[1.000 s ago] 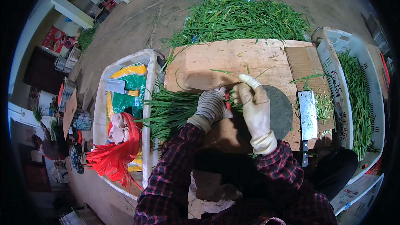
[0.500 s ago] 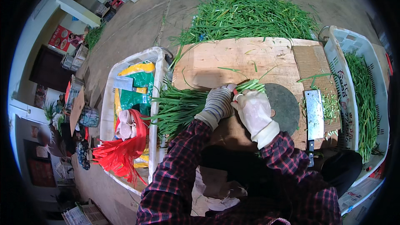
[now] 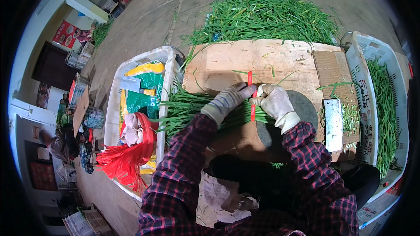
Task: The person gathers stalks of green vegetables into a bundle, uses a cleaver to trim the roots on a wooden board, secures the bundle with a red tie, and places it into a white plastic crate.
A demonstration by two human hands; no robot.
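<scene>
A bundle of green chives (image 3: 188, 110) lies across the wooden board (image 3: 218, 61), its cut ends over a dark round disc (image 3: 302, 105). A red strip (image 3: 253, 112) passes round the bundle near those ends, one tail standing up above it. My left hand (image 3: 229, 98), in a striped glove, is closed with its fingertips pinching at the strip. My right hand (image 3: 276, 102), in a pale glove, is closed at the strip from the other side, fingertips beside the left's. The strip's crossing point is partly hidden by the fingers.
Right of the disc a cleaver (image 3: 333, 124) lies by chopped chive bits (image 3: 350, 116) on cardboard. A white crate (image 3: 168, 54) at left holds bags, a small knife and red strips (image 3: 120, 164). Another crate (image 3: 372, 39) at right holds chives. A chive heap (image 3: 271, 17) lies beyond the board.
The red strip now shows upright and round the bundle, where only a bit showed at the right fingers. My left hand has turned over it; my right hand has shifted slightly right.
</scene>
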